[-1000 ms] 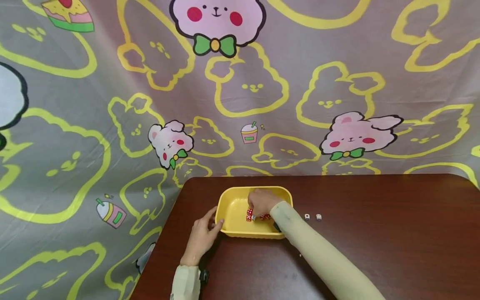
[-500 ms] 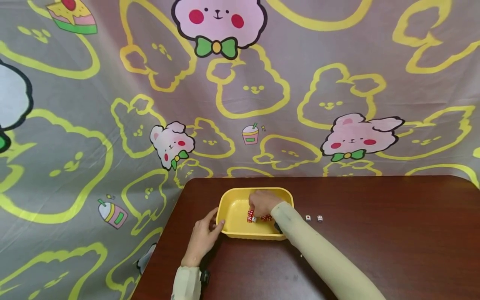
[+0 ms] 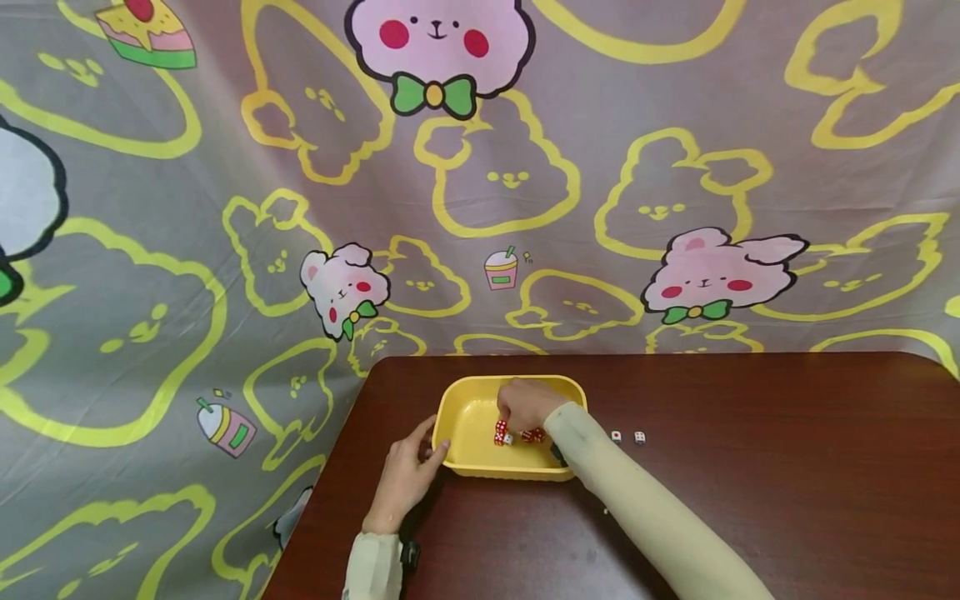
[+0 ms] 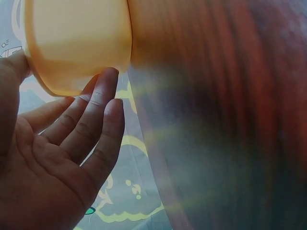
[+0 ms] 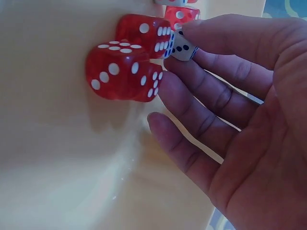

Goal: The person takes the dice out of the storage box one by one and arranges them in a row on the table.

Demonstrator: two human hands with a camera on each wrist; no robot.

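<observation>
My left hand (image 3: pixel 406 473) holds the left end of a yellow plastic tray (image 3: pixel 468 468), thumb at the rim and fingers against the outside wall, as the left wrist view shows. Inside the tray my right hand (image 3: pixel 527 405) reaches down. The right wrist view has its thumb and a finger pinching a white die (image 5: pixel 183 46) with black dots. Pressed close to the fingertips are several red dice, among them a front red die (image 5: pixel 112 74) and a red die behind it (image 5: pixel 144 34). In the head view a white die (image 3: pixel 507 439) lies next to red dice (image 3: pixel 499 432).
Two white dice, a left one (image 3: pixel 617 436) and a right one (image 3: pixel 640 437), lie on the dark wooden table (image 3: pixel 750 467) right of the tray. A patterned cloth (image 3: pixel 525 208) hangs behind the table and along its left side.
The view has shifted slightly. The white die beside the red dice shows more clearly than one second ago. Both hands stay nearly where they were.
</observation>
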